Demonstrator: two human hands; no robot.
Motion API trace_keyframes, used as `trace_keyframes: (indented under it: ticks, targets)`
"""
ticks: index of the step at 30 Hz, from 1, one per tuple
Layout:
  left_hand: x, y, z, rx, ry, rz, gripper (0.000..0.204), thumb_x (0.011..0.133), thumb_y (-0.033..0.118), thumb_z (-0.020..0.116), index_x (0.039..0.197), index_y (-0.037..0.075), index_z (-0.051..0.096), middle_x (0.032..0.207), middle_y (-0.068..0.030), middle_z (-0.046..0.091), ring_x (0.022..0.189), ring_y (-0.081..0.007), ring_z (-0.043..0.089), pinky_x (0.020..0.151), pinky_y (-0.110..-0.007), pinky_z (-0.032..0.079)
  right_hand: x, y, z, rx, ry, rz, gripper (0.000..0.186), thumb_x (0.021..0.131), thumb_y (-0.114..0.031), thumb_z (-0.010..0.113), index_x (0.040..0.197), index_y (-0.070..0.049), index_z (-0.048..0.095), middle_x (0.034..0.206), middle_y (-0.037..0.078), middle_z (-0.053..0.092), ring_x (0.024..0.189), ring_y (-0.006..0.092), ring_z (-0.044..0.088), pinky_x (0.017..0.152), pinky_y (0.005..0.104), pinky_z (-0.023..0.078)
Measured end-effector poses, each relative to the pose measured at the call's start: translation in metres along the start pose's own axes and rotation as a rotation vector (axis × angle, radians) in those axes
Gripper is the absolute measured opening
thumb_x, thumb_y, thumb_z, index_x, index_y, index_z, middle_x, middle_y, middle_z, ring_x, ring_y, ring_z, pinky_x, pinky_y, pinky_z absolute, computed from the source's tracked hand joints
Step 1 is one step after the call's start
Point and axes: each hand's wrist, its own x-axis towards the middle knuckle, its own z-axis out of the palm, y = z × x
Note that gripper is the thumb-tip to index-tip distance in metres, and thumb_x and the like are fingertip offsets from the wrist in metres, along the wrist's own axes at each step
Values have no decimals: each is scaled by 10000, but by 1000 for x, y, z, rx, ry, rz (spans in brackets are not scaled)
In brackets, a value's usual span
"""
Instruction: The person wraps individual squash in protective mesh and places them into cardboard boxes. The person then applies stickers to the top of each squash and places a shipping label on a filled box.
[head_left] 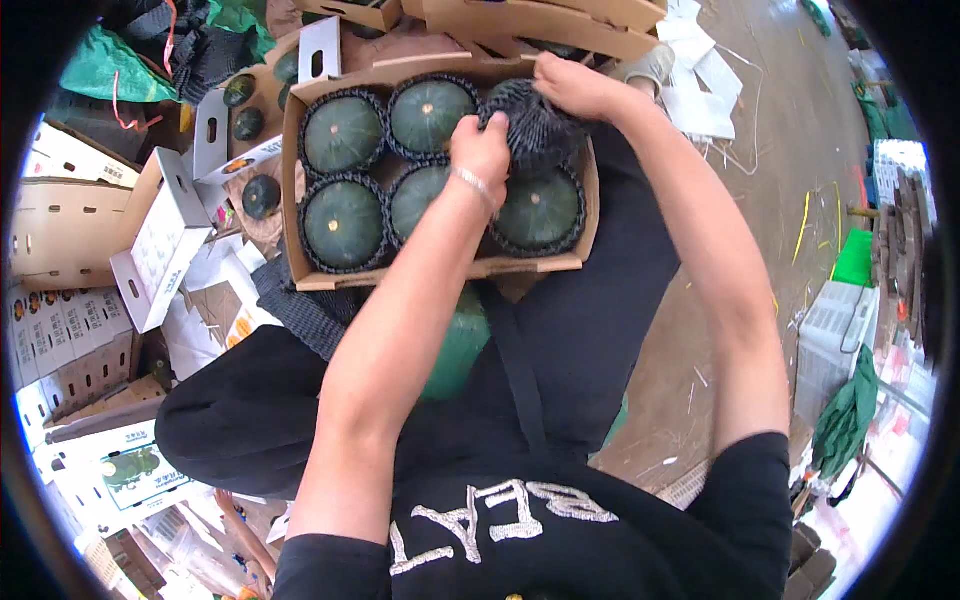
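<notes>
An open cardboard box sits across my lap, holding several round dark green pumpkins, each ringed by a black foam net. In its far right place is a bundle of black foam net, apparently around a pumpkin that it mostly hides. My left hand is closed on the near left side of this net, thumb up. At its far right edge, my right hand pinches the netting. A pumpkin lies just nearer to me, while my left forearm partly covers the pumpkin beside it.
More boxes stand beyond mine. To the left are white cartons, loose small pumpkins and black netting. Paper sheets and yellow straps litter the floor at right, near a white plastic crate.
</notes>
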Motion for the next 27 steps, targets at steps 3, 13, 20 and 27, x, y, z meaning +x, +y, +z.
trace_keyframes:
  ticks: [3, 13, 20, 27]
  targets:
    - [-38, 6, -49, -353, -124, 125, 103, 884, 142, 557, 939, 60, 529, 867, -20, 573, 769, -121, 542, 667, -245, 454, -61, -73, -25, -13, 336, 27, 162, 896, -155, 477, 926, -10, 409, 785, 218, 563, 680, 407, 553, 620, 423, 460]
    - [-97, 22, -108, -930, -637, -325, 385, 933, 236, 374, 1157, -46, 511, 1116, -172, 596, 1013, -283, 585, 942, -402, 433, -119, -139, 22, 951, 227, 203, 196, 931, -194, 450, 880, -7, 475, 776, 65, 509, 742, 137, 464, 715, 271, 395]
    - [-147, -18, -143, -812, -1120, -831, 618, 886, 429, 483, 1312, -5, 378, 1260, -186, 488, 1127, -271, 519, 978, -388, 399, -151, -169, 37, 1315, 132, 97, 310, 907, -277, 508, 1074, -20, 466, 979, 49, 492, 848, 113, 468, 789, 273, 397]
    - [-161, -10, -173, 98, -519, -49, 749, 709, 154, 769, 1306, -12, 349, 1213, -105, 498, 1117, -179, 492, 959, -318, 396, -183, -184, 76, 1191, -12, 127, 898, 621, -274, 811, 1359, -71, 340, 1270, 129, 403, 1206, 243, 394, 1031, 348, 291]
